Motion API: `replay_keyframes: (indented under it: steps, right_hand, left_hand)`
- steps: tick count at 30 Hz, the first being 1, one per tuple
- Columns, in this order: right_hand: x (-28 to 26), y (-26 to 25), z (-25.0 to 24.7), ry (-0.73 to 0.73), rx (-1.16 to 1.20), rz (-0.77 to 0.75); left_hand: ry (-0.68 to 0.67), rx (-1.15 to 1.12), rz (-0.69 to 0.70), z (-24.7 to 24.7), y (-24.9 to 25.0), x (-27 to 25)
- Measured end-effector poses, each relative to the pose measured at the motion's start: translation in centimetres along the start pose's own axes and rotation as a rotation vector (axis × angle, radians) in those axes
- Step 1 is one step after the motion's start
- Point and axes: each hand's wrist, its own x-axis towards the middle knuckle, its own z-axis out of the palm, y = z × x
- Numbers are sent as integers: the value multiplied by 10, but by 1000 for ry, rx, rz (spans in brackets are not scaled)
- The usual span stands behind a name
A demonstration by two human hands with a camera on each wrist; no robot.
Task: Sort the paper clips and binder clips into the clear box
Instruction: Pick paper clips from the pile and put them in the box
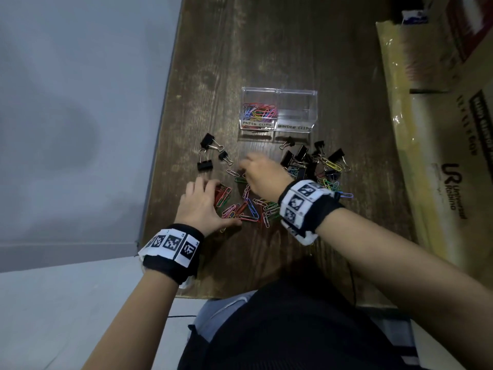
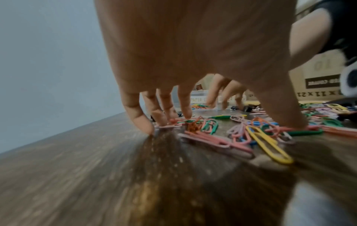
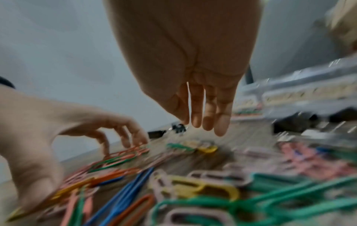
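The clear box (image 1: pixel 278 92) stands mid-table with two labelled compartments: the left one, marked PAPER CLIPS, holds coloured paper clips (image 1: pixel 258 113); the right one, marked BINDER CLIPS, looks empty. Loose coloured paper clips (image 1: pixel 250 206) (image 2: pixel 251 137) lie scattered in front of it. Black binder clips sit in a left group (image 1: pixel 206 156) and a right group (image 1: pixel 304 160). My left hand (image 1: pixel 210 202) (image 2: pixel 231 122) is spread over the pile, its fingertips (image 2: pixel 164 120) and thumb pressing on clips. My right hand (image 1: pixel 249 166) (image 3: pixel 203 123) hovers above the clips with straight fingers, holding nothing.
A large cardboard box (image 1: pixel 440 129) stands along the table's right side. The wooden table (image 1: pixel 266 49) ends at a left edge (image 1: pixel 157 161) close to my left hand, next to a grey wall. More paper clips (image 1: pixel 330 166) are mixed into the right binder clip group.
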Motion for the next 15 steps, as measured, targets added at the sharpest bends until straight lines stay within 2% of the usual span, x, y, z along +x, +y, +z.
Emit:
replay_keyframes:
  steps: [5,7,10,13,15]
  right_hand:
    - [-14,-10,17,-68,-148,-128]
    - [-31,-2,14,-114,-84,-157]
    - [-57,21,4,-106,76,-69]
    - [-71,38,2,-190,-3,0]
    - [-68,35,9,-179,-35,24]
  left_hand:
    - [-43,-124,48,6,14,-3]
    - [-37,-196,56,6,14,-4]
    - [-45,-229,-9,-1,-1,-6]
    - [-86,-249,-76,-3,-8,-7]
    - [-93,-316,-47,-1,0,-4]
